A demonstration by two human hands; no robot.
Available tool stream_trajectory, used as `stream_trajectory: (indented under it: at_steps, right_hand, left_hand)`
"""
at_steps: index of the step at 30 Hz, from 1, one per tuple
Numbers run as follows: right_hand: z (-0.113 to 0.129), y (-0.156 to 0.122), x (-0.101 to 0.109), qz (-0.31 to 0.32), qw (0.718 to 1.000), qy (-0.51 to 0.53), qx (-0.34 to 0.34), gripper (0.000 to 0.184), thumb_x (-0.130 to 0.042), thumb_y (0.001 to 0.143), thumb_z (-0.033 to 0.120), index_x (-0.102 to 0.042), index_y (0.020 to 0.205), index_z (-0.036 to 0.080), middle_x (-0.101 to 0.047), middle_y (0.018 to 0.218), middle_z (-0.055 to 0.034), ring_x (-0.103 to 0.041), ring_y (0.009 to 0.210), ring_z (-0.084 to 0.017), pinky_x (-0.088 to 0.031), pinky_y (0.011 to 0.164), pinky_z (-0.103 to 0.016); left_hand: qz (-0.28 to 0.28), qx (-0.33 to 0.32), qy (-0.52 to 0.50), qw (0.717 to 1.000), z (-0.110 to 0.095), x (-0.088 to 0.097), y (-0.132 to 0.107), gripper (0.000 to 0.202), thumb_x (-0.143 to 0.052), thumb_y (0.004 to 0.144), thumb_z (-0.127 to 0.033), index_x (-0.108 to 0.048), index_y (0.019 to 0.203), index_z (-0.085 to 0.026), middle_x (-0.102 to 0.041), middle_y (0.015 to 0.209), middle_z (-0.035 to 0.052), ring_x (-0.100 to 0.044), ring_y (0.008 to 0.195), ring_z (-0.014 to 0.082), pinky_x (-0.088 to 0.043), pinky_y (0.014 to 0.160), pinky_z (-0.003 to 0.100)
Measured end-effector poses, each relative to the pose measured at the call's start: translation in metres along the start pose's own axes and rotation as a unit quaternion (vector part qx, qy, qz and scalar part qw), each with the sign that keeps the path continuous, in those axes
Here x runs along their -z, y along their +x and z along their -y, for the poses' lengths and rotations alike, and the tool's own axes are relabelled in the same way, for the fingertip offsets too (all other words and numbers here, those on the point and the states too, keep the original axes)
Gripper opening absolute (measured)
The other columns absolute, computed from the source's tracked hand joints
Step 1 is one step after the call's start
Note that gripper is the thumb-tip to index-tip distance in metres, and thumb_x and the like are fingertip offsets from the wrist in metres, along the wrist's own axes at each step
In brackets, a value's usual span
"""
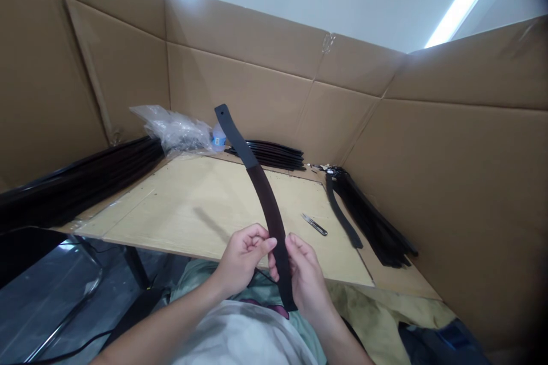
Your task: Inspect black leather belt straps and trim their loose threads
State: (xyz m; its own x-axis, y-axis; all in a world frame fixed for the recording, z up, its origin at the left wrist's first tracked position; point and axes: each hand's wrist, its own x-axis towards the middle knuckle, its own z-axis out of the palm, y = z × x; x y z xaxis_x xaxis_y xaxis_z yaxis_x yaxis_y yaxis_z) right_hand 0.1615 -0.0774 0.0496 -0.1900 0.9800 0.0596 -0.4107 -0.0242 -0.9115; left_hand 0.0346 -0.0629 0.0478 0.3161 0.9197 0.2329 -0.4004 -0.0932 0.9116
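Observation:
A long dark strap (261, 182) rises from my lap up and to the left, its far end a lighter grey tab with a hole. My left hand (242, 259) pinches the strap's left edge between thumb and fingers. My right hand (306, 274) grips the strap's right side just below, fingers curled round it. Both hands are held over the near edge of the wooden board (184, 205).
Small metal snips (314, 224) lie on the board to the right. Piles of black straps lie at the left (81, 179), at the back (274, 154) and along the right (372, 217). A clear plastic bag (171, 128) sits at the back left. Cardboard walls (449, 182) surround the board.

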Motion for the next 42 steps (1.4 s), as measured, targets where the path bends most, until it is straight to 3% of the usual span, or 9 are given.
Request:
stream_trajectory:
  at_steps: [8,13,18,22,27,32,37,42]
  right_hand:
    - [0.001,-0.004,0.001,0.013,0.997,0.068,-0.026,0.027,-0.052,0.087,0.028,-0.036,0.067,0.018,-0.057,0.061,-0.001,-0.045,0.051,-0.008,-0.035,0.048,-0.018]
    - [0.002,-0.004,0.001,0.009,0.999,0.035,0.016,0.03,-0.052,0.087,0.028,-0.036,0.064,0.018,-0.058,0.061,-0.0015,-0.048,0.052,-0.01,-0.035,0.049,-0.021]
    - [0.002,-0.003,0.002,0.026,0.999,0.004,0.033,0.023,-0.055,0.085,0.028,-0.045,0.069,0.017,-0.062,0.07,-0.0038,-0.054,0.062,-0.012,-0.04,0.057,-0.023]
    - [-0.005,0.0,0.009,-0.002,0.998,-0.021,0.063,0.014,-0.063,0.08,0.025,-0.053,0.079,0.016,-0.061,0.073,-0.0018,-0.054,0.064,-0.01,-0.041,0.058,-0.021]
    - [-0.009,0.003,0.016,0.008,0.998,-0.045,0.042,0.031,-0.07,0.074,0.023,-0.058,0.102,0.017,-0.061,0.08,-0.0029,-0.055,0.067,-0.011,-0.044,0.058,-0.021]
    - [0.002,0.004,0.017,0.039,0.991,-0.112,0.054,0.019,-0.071,0.072,0.021,-0.063,0.089,0.014,-0.061,0.073,-0.0011,-0.052,0.059,-0.007,-0.044,0.053,-0.018]
    - [0.01,0.005,0.02,0.096,0.989,-0.114,0.018,0.023,-0.071,0.071,0.023,-0.051,0.08,0.016,-0.062,0.071,-0.0007,-0.056,0.053,-0.01,-0.049,0.045,-0.022]
    - [0.008,0.006,0.02,0.116,0.988,-0.099,0.006,0.033,-0.066,0.077,0.025,-0.033,0.077,0.021,-0.067,0.071,-0.0033,-0.059,0.047,-0.011,-0.04,0.038,-0.017]
  left_hand:
    - [0.016,-0.011,-0.008,1.0,0.001,0.002,0.001,0.023,-0.056,0.082,-0.028,-0.045,0.068,-0.014,-0.063,0.053,0.0012,-0.056,0.043,0.0092,-0.035,0.038,0.016]
    - [0.007,-0.014,-0.012,1.0,0.002,0.004,0.003,0.024,-0.059,0.08,-0.028,-0.045,0.066,-0.015,-0.061,0.052,-0.0018,-0.05,0.039,0.0061,-0.031,0.038,0.015]
    - [-0.018,-0.009,-0.006,1.0,0.001,0.008,0.005,0.026,-0.06,0.079,-0.029,-0.044,0.065,-0.015,-0.058,0.053,-0.0035,-0.042,0.037,0.0027,-0.026,0.037,0.014]
    - [-0.028,-0.004,-0.001,1.0,0.002,0.012,0.006,0.026,-0.063,0.077,-0.029,-0.046,0.064,-0.014,-0.053,0.053,-0.0053,-0.038,0.038,0.0013,-0.026,0.039,0.014]
    - [-0.033,-0.012,0.032,0.999,0.002,0.015,0.007,0.025,-0.069,0.071,-0.026,-0.049,0.065,-0.013,-0.048,0.054,-0.0064,-0.039,0.046,0.0025,-0.029,0.044,0.015]
    - [-0.022,-0.01,0.052,0.998,0.001,0.017,0.007,0.025,-0.069,0.07,-0.025,-0.049,0.064,-0.012,-0.046,0.054,-0.0064,-0.04,0.046,0.003,-0.031,0.045,0.015]
    - [0.028,-0.004,0.033,0.999,0.004,0.019,0.007,0.019,-0.067,0.072,-0.024,-0.052,0.069,-0.013,-0.057,0.06,-0.002,-0.054,0.051,0.0081,-0.04,0.049,0.018]
    - [0.102,0.006,-0.006,0.995,0.005,0.022,0.008,0.016,-0.061,0.078,-0.023,-0.051,0.072,-0.012,-0.06,0.059,0.0008,-0.061,0.053,0.0139,-0.046,0.052,0.024]
